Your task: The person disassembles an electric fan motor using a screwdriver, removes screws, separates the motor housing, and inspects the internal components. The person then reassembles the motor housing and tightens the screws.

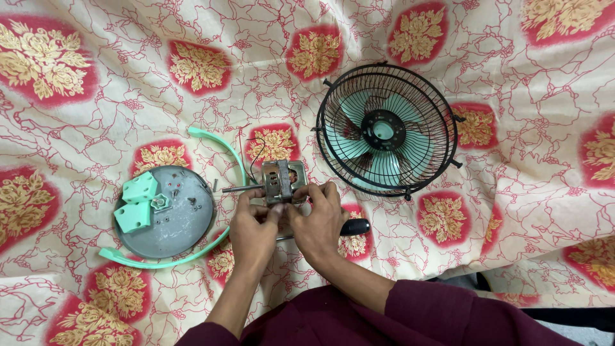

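Cream cloth [96, 122] patterned with red-and-gold floral medallions covers the whole work surface. At its centre sits the small metal fan motor [280, 181], its shaft [238, 188] pointing left and thin black wires [256, 152] curling behind it. My left hand [251, 225] and right hand [318, 220] meet on the motor's near edge, fingers closed together and pinching its frame. A black-handled screwdriver [353, 227] lies under my right hand. To the left, a grey round plate [186, 224] carries two mint-green blocks [136, 204] and loose screws [174, 191], ringed by a mint-green band [225, 148]. To the right lies the black wire fan cage [386, 130] enclosing mint-green blades [378, 163].
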